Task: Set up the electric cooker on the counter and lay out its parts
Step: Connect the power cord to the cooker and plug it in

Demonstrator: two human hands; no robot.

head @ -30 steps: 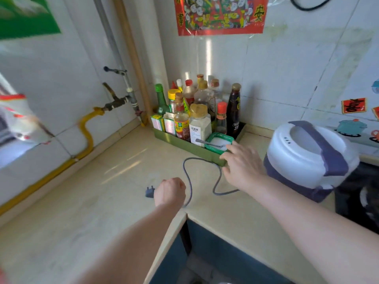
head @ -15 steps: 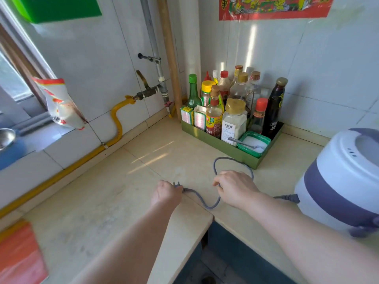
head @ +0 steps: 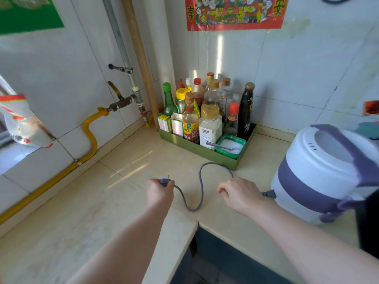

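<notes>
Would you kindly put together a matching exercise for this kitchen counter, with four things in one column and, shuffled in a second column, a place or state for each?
Column A
1. plug
2. cord
3. electric cooker
4. spoon

Column B
a. lies in the small green tub of white grains
b. stands at the right of the counter, lid closed
c. gripped by the left hand
d. loops on the counter between the left hand and the right hand

Pairs: 1-c, 2-d, 3-b, 4-a
</notes>
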